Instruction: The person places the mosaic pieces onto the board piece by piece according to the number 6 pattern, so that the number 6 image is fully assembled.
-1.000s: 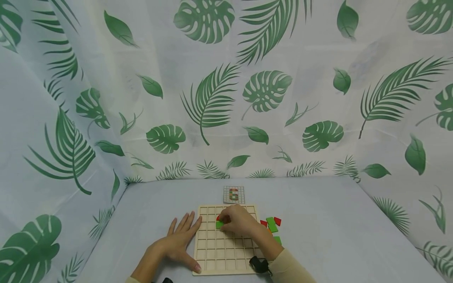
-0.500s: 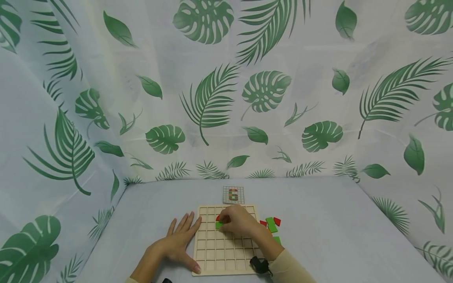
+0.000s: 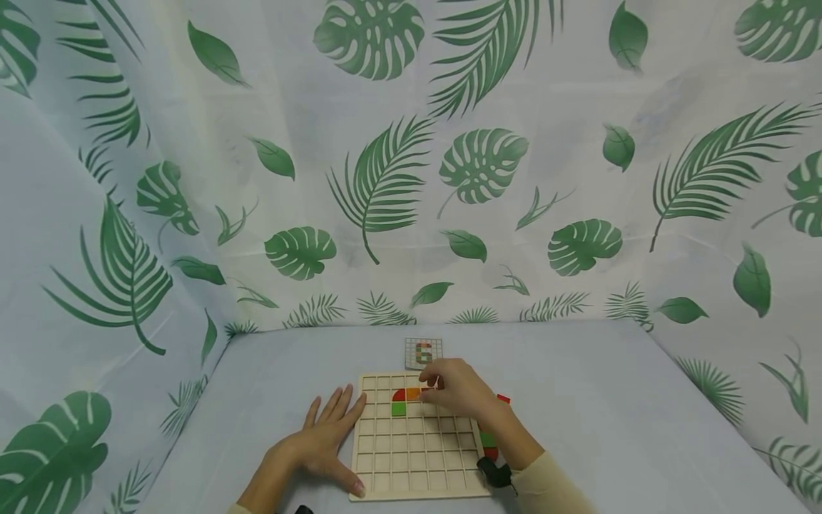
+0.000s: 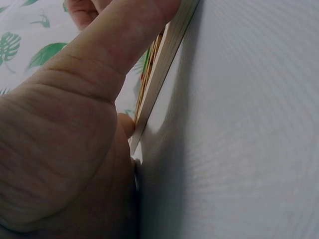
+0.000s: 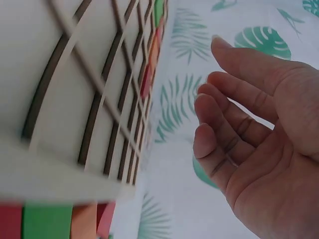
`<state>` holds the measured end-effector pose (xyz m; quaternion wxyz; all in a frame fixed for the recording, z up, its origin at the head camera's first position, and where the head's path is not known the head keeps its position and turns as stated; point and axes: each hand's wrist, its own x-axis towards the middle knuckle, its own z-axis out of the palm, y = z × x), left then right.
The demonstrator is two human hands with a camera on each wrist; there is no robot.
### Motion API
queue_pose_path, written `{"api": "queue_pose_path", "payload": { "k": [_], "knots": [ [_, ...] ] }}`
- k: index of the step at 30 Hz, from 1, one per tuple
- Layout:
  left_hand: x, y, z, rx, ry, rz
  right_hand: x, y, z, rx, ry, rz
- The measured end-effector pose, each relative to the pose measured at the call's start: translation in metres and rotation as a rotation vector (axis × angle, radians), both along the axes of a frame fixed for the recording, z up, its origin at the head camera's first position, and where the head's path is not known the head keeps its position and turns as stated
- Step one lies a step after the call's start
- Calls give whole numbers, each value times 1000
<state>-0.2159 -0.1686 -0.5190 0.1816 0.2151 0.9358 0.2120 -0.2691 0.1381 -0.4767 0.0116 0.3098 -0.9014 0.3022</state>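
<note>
A wooden grid board (image 3: 388, 464) lies on the table. In its upper cells sit a red rounded piece (image 3: 399, 395), an orange square (image 3: 413, 394), a green square (image 3: 399, 409) and another red piece (image 5: 147, 82), partly covered by fingers in the head view. My right hand (image 3: 462, 389) is over the board's upper right, fingers loosely bent; the right wrist view shows nothing between them. My left hand (image 3: 321, 442) rests along the board's left side with fingers spread and straight, its thumb on the near left corner.
Behind the board lies a small gridded card (image 3: 424, 353) with a coloured 6 on it. Loose pieces lie along the board's right side, among them a green one (image 3: 489, 439) and a red one (image 3: 491, 453), partly hidden by my right forearm. A leaf-print cloth (image 3: 385, 285) stands behind.
My right hand has lifted off the pieces and moved right and back, its fingers parting. The orange square and part of the second red piece now show. My left hand has stayed put.
</note>
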Motion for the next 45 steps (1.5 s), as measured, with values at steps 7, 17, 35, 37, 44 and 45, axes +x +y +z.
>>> {"api": "queue_pose_path", "payload": {
  "k": [7,17,35,37,44,45],
  "knots": [
    [-1,-1,0,9,13,-11,-1,22,-2,23,-45,-77],
    [-3,0,-3,3,8,0,-5,40,7,14,-38,-115],
    [1,1,2,-14,-4,9,-5,75,4,61,-83,-187],
    [1,1,1,-12,-2,6,-5,79,3,66,-101,-189],
    [1,1,1,-10,10,0,-4,90,6,69,-119,-186],
    [1,1,2,-7,10,-1,-4,91,7,72,-117,-188]
  ]
}}
